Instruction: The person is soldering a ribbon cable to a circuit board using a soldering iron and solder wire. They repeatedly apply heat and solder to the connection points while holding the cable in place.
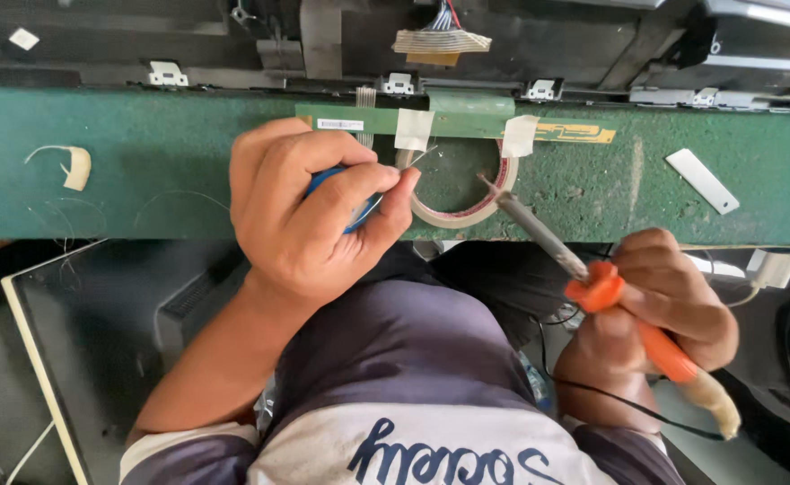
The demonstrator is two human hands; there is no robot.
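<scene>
My left hand (310, 211) is closed around a small blue spool (359, 211) and pinches a thin solder wire (413, 162) that reaches toward a narrow green circuit strip (467, 121). That strip lies on the green bench top (144, 171), held down by two pieces of white tape (413, 128). My right hand (660, 310) grips a soldering iron with an orange handle (633, 323). Its metal tip (489, 184) points up-left, over a roll of masking tape (467, 184) just below the strip.
A dark panel chassis (521, 45) with a ribbon cable bundle (440, 38) runs along the back of the bench. A curled tape scrap (76, 166) lies at left, a white plastic strip (702, 180) at right. The iron's black cord (628, 404) hangs toward my lap.
</scene>
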